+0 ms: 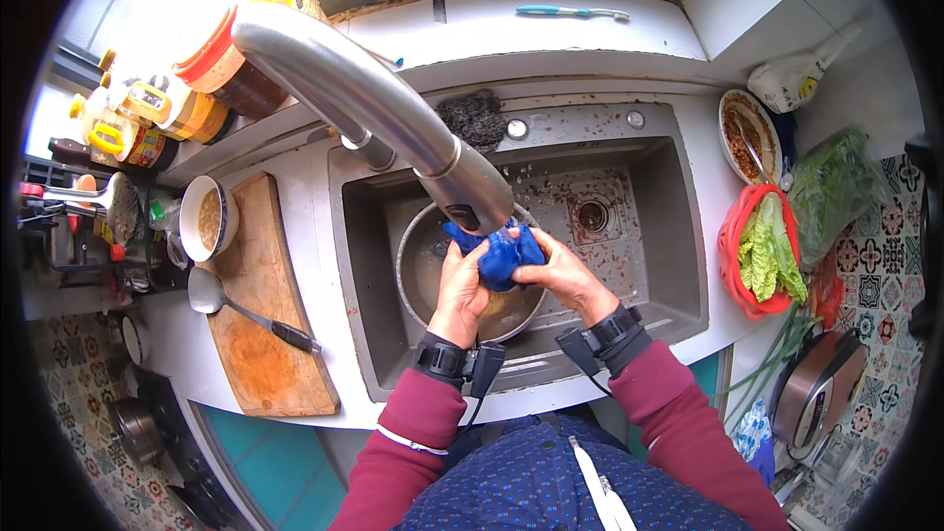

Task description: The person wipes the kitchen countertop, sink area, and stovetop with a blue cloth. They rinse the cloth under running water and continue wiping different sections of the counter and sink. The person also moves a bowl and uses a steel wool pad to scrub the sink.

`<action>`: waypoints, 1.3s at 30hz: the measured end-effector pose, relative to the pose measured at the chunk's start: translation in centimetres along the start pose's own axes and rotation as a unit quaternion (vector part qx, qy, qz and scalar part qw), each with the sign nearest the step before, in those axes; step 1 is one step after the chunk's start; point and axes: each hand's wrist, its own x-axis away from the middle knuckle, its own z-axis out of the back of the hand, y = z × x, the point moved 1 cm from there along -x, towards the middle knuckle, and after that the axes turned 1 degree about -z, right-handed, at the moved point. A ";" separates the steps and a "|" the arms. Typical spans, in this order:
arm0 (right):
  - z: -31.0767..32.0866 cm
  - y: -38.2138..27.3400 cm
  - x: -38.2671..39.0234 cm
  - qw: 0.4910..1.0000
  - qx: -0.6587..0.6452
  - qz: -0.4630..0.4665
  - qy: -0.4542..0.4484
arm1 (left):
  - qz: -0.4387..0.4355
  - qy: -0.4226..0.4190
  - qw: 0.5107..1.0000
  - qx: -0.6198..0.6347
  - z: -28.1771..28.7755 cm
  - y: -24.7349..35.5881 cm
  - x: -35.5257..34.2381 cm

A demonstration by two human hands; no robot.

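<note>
Both hands grip a bunched blue cloth (503, 256) over a round metal pot (418, 265) that sits in the grey sink (669, 226). My left hand (460, 285) clasps the cloth from the left and my right hand (560, 273) from the right, fingers curled into it. The pot holds some murky water. The curved steel tap (374, 98) reaches over the sink and its spout ends just above the cloth.
A wooden cutting board (261, 334) with a ladle (211, 295) lies left of the sink, beside a bowl of brownish liquid (206, 219). A steel scourer (477, 118) sits behind the sink. A red colander with lettuce (762, 251) and a dish of sauce (749, 136) stand to the right.
</note>
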 end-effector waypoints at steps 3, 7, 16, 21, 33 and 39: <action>-0.2 0.7 -0.7 0.977 -0.049 -0.059 0.201 | 0.021 0.046 0.999 -0.007 0.2 -1.0 -0.6; -3.4 0.8 0.1 0.996 -0.060 0.041 0.058 | -0.018 0.031 0.999 0.025 -0.5 -1.5 -0.8; -2.8 -0.3 -2.4 0.864 0.420 0.047 0.274 | 0.012 0.116 0.993 0.033 -1.6 -4.9 -0.2; -3.2 2.0 -1.6 0.899 0.412 0.000 0.147 | -0.065 0.122 0.985 0.099 -0.1 -4.5 -1.9; -1.2 0.1 -0.5 0.999 0.030 -0.007 0.042 | 0.023 -0.022 0.995 0.091 -1.9 0.3 1.2; -2.8 -2.0 -0.8 0.993 -0.039 0.051 0.102 | 0.052 0.072 0.996 0.017 -1.2 -1.6 1.1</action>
